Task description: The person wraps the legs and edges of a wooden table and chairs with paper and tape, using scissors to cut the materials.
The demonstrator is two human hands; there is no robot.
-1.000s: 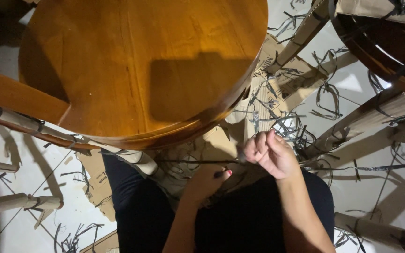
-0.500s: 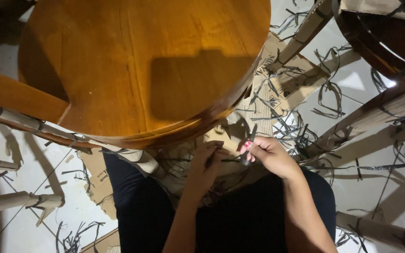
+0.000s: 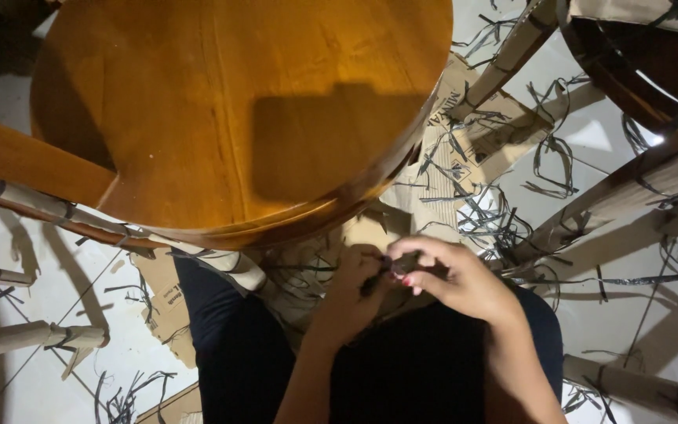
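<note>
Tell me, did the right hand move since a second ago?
Yes. The right hand dropped lower and leftward, away from the round wooden seat's edge, meeting the left hand.

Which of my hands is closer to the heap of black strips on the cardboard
Right. Your right hand lies just below the heap of black strips; your left hand sits farther to the left, beside the right one.

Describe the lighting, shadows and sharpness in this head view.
Head view: warm light falls on the round wooden tabletop, which bears a dark rectangular shadow and a glossy sheen along its rim; the upper right floor glares white; the lower middle sinks into near black; the left hand and right hand are dim and slightly soft, so what they pinch is unclear.
</note>
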